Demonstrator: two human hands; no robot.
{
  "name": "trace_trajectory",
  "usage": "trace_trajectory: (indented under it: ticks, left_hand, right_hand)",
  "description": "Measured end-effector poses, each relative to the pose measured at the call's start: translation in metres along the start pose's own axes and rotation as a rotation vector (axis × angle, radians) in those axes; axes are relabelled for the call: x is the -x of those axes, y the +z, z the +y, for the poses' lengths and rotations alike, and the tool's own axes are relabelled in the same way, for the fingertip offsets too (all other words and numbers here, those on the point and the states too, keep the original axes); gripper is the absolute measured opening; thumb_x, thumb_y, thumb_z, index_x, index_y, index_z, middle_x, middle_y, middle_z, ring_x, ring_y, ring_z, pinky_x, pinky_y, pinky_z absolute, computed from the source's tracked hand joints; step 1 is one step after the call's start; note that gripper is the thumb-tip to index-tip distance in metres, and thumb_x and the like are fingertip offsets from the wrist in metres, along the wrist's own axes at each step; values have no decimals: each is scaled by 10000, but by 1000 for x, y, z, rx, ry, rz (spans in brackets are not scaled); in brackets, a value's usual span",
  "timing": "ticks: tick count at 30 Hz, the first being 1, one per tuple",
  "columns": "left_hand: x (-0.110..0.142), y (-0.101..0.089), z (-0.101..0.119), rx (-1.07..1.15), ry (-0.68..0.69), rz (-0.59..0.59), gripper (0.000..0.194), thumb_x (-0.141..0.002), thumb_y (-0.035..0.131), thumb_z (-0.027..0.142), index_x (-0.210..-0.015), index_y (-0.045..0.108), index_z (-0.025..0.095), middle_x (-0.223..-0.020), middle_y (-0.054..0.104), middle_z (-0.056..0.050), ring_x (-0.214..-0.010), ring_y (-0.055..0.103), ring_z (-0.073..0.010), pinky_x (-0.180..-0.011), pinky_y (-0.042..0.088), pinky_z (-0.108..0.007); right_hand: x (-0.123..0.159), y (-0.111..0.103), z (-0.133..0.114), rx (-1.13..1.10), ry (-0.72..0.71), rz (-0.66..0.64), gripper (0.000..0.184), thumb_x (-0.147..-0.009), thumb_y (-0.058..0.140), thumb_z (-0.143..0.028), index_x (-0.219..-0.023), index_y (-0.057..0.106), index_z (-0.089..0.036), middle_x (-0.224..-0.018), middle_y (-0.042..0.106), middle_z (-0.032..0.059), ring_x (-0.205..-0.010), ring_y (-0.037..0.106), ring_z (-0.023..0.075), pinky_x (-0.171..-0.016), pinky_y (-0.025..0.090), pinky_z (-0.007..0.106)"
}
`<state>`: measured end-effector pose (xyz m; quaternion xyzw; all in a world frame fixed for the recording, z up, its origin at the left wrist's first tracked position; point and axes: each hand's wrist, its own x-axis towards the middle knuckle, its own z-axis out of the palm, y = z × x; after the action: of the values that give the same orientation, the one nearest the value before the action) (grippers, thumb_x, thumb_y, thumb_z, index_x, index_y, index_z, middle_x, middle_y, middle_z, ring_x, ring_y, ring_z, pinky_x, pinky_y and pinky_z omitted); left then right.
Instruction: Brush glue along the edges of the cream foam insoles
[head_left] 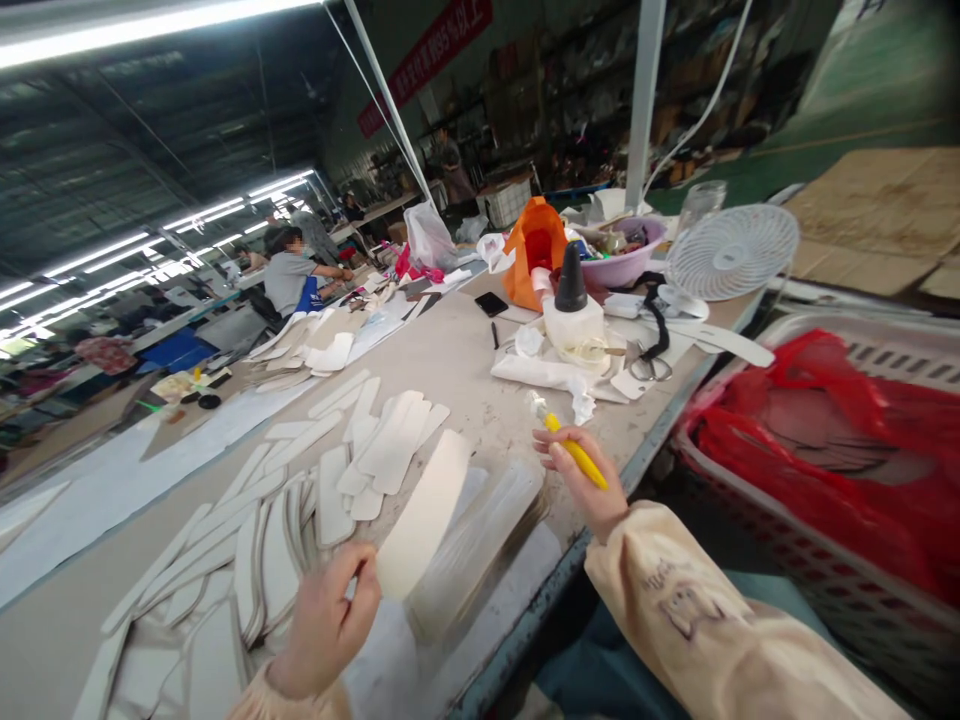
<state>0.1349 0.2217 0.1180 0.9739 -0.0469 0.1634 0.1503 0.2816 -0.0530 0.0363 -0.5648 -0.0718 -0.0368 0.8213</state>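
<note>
My left hand (330,615) is closed, its thumb and fingers pinching the near end of a long cream flat piece (426,510) with rounded corners. Beneath and to the right of that piece lies a stack of pale, translucent-looking strips (480,545). A brush with a yellow handle (576,452) is held in my right hand (589,478), and whitish matter coats its tip (537,404). Many more pale flat pieces (259,555) lie overlapping to the left of my left hand. Past the brush stands a white bottle (574,325) with a black cone-shaped top.
Scissors (651,368), a phone (491,304), an orange bag (534,250), a purple basin (622,252) and a white fan grille (731,250) occupy the far table. A basket (810,510) lined with red plastic stands right of the table edge. A co-worker (289,280) sits further back left.
</note>
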Motion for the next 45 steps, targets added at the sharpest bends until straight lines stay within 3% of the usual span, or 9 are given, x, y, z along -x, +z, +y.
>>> trace_trajectory:
  ticks: [4, 7, 10, 15, 21, 30, 35, 45]
  left_hand:
    - [26, 4, 24, 141, 28, -50, 163, -863, 421, 252, -729, 515, 248, -497, 551, 51, -436, 537, -124, -442, 402, -225]
    - [38, 13, 32, 212, -36, -101, 192, -878, 418, 289, -719, 516, 243, -484, 534, 47, -437, 532, -123, -440, 398, -222]
    - [43, 21, 31, 313, -193, -171, 210, -886, 425, 344, -743, 533, 235, -458, 507, 58, -411, 507, -119, -430, 382, -219]
    - [36, 29, 15, 462, -516, -135, 238, -868, 466, 413, -858, 582, 206, -480, 518, 68, -488, 531, -124, -533, 416, -229]
    - [25, 40, -2, 575, -622, -80, 221, -791, 575, 399, -837, 579, 183, -563, 557, 57, -527, 538, -116, -546, 410, -232]
    - [42, 66, -1, 406, -586, -82, 182, -801, 568, 385, -817, 579, 204, -628, 622, 36, -578, 570, -128, -558, 417, -244]
    - [45, 70, 2, 239, -536, -93, 145, -829, 535, 353, -822, 581, 215, -683, 662, 29, -643, 605, -135, -608, 415, -249]
    - [50, 76, -1, 142, -514, -97, 157, -841, 518, 364, -864, 584, 223, -717, 683, 20, -678, 629, -156, -630, 418, -265]
  right_hand:
    - [8, 8, 6, 10, 15, -18, 375, -760, 640, -541, -931, 512, -233, -1109, 647, 90, -912, 636, 215, -757, 516, 342]
    - [13, 10, 7, 11, 79, -66, 383, -717, 685, -524, -910, 492, -255, -801, 632, -4, -638, 577, 150, -587, 493, 278]
    - [12, 8, 9, 47, 82, -92, 358, -686, 741, -440, -840, 474, -257, -558, 455, -85, -478, 449, 113, -487, 411, 245]
    - [5, 6, 13, 283, -88, -21, 286, -718, 701, -418, -785, 491, -236, -630, 494, -49, -541, 462, 123, -531, 393, 262]
    - [0, 6, 18, 539, -247, -91, 197, -784, 638, -387, -800, 537, -219, -721, 556, -6, -628, 517, 148, -637, 410, 297]
    - [-7, -7, 35, 774, -259, -203, 175, -809, 631, -373, -881, 544, -241, -766, 610, 0, -677, 582, 182, -662, 437, 302]
    - [-5, -6, 37, 830, -245, -216, 178, -807, 619, -382, -888, 548, -241, -762, 636, -2, -664, 613, 187, -636, 454, 294]
    - [-5, -5, 38, 959, -251, -229, 140, -803, 612, -339, -882, 534, -253, -780, 656, -22, -666, 640, 180, -632, 462, 281]
